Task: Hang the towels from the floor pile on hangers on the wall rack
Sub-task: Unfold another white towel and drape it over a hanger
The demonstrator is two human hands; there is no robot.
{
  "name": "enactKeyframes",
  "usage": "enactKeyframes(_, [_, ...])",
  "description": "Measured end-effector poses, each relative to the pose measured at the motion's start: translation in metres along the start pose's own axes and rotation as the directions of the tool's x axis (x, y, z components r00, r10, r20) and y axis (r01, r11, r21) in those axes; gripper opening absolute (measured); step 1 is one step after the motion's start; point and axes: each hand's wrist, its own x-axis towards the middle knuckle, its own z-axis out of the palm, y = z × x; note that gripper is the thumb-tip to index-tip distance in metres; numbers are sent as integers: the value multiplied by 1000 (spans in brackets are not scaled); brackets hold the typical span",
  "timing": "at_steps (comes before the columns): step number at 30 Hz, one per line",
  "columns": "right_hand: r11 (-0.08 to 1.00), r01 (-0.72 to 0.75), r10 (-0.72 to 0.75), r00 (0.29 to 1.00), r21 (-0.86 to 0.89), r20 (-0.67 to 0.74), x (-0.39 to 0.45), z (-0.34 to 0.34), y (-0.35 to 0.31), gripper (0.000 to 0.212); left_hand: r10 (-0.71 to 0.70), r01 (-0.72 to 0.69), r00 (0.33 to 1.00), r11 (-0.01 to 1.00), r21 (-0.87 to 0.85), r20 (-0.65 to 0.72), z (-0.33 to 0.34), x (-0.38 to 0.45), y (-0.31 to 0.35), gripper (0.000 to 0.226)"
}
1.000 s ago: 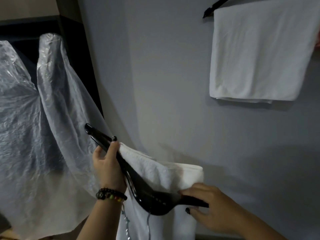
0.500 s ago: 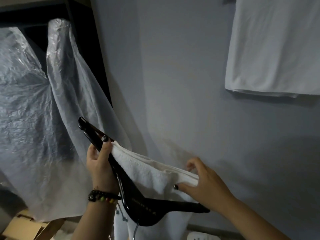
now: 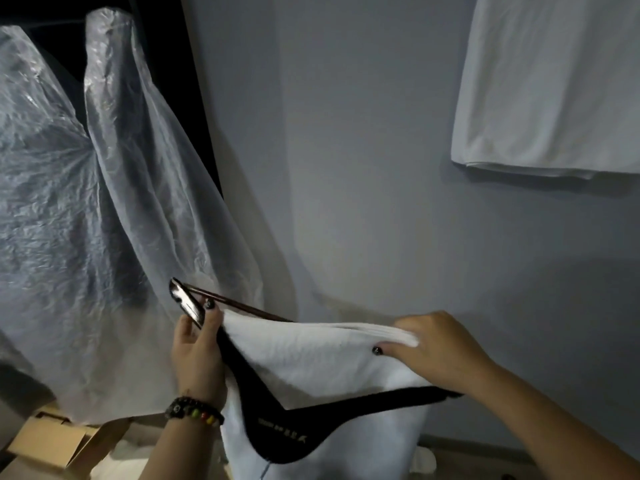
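Head cam, looking fwd/down at grey wall [image 3: 346, 168]. Black hanger [image 3: 277, 424] held low centre, tilted so its V points down twd camera; small light print on lower arm, unreadable. White towel [image 3: 311, 355] is draped over hanger's bar, folded edge along top, rest hanging down behind/below the black frame to bottom of frame.

L hand [image 3: 197, 358] grips hanger's left shoulder end, fingers curled round it, dark-polished nail visible on top; glossy tip of hanger sticks out up-left past the hand. Beaded bracelet [image 3: 194, 412] on L wrist, dark beads w/ a few coloured ones.

R hand [image 3: 436, 344] pinches towel's folded top edge at right side, thumb under w/ dark nail, fingers curled over the layers. Hanger's right arm runs just below that hand; can't tell if hand touches it.

2nd white towel [image 3: 550, 84] hangs upper right against wall, folded, bottom edge level-ish; its hanger + rack out of view.

Left side: clear plastic sheeting [image 3: 86, 202], crinkled, draped in two peaks over smth dark, reaches down near L hand. Dark vertical frame [image 3: 201, 116] betw sheeting and wall. Open cardboard box [image 3: 55, 441] bottom left on floor, partly under sheeting. Bit of white cloth [image 3: 424, 459] low right beside hanging towel, too cut off to ID.
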Motion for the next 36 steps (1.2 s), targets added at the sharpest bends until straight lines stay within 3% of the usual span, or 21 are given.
enactKeyframes(7, [972, 137, -147, 988, -190, -38, -4, -16, -22, 46, -212, 210, 977, 970, 124, 4, -19, -21, -38, 22])
enactKeyframes(10, [940, 206, -217, 976, -271, -10, -5, -23, -34, 52, -403, 403, 915, 914, 40, 4, -23, -33, -51, 21])
enactKeyframes(13, [861, 334, -376, 926, -384, -40, -4, -26, -39, 49, -525, 526, 850, 850, -14, 53, -31, -42, -70, 28])
enactKeyframes(20, [867, 227, -263, 965, -444, -20, -4, -34, -38, 50, -646, 659, 724, 751, 33, 241, -27, -71, -92, 23])
enactKeyframes(23, [862, 167, -190, 982, -479, 1, -3, -33, -40, 44, -659, 663, 691, 742, 102, 299, -21, -78, -99, 11])
enactKeyframes(26, [870, 134, -163, 986, -475, -20, -4, -27, -45, 40, -695, 671, 626, 711, 210, 354, -14, -88, -104, 40])
enactKeyframes(30, [894, 98, -134, 990, -438, -51, -3, -20, -52, 38, -709, 650, 627, 704, 286, 322, -7, -99, -105, 32])
enactKeyframes(33, [901, 50, -91, 993, -431, -75, 4, -17, -56, 38, -668, 462, 660, 721, 517, 343, -6, -95, -107, 29])
enactKeyframes(36, [931, -18, -27, 993, -366, -116, 13, -14, -54, 41, -621, 232, 711, 650, 723, 330, -8, -97, -116, 36])
